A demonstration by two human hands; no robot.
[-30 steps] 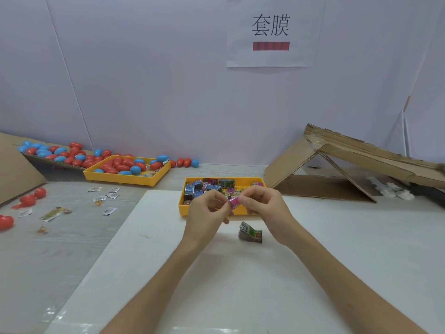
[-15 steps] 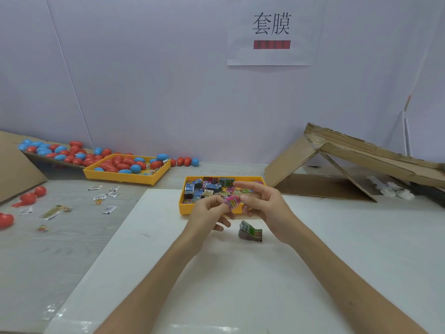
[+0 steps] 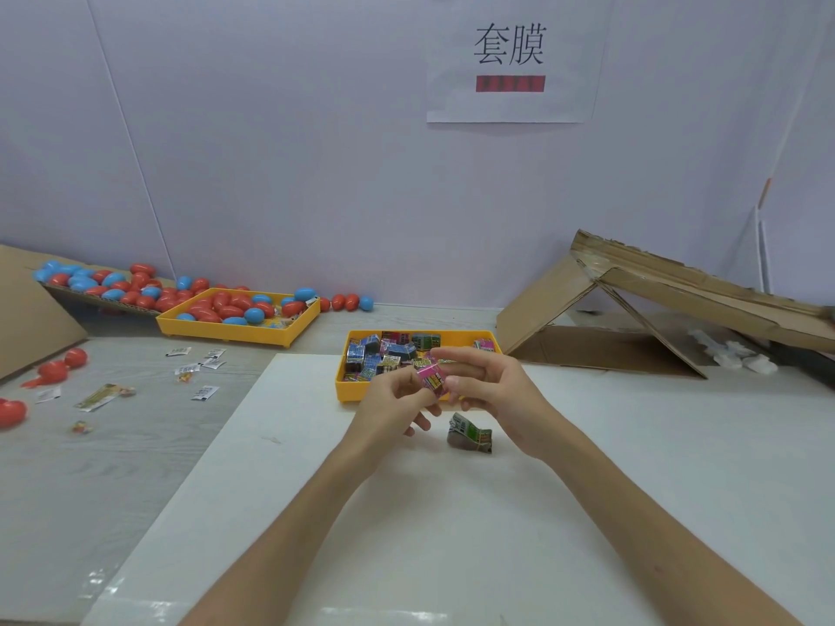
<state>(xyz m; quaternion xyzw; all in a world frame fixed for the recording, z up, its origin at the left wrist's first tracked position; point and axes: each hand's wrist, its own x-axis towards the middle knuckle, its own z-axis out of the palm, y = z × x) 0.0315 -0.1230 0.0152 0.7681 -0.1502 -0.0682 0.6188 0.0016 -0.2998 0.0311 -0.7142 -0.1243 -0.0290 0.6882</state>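
**Flat pink sleeve opens into a box**

A second ago the pink box [image 3: 431, 377] is only a thin strip squeezed between the two hands. Half a second ago it starts to swell, and now it shows a squared face and a clear corner. The judgement is that the hands are popping a flattened sleeve into shape, and that this step is nearly done.

The left hand [image 3: 388, 408] pinches the box's near left side between thumb and curled fingers. The right hand [image 3: 497, 395] grips the far right side, its fingers [image 3: 456, 354] bent over the top. It has risen a little and turned its fingers up as the box opened. Both pairs of fingers are clamped on the box, which is held in the air just in front of the tray [image 3: 350, 393] of coloured boxes and above the white board [image 3: 452, 558].

A crumpled green piece [image 3: 470, 433] lies on the board just below the hands and has not moved across the three pictures. The egg tray [image 3: 226, 333] at far left is likewise unchanged.

With the box squared up, what likely remains is pressing its edges true and setting it down. Too hard a pinch could crush it flat again.
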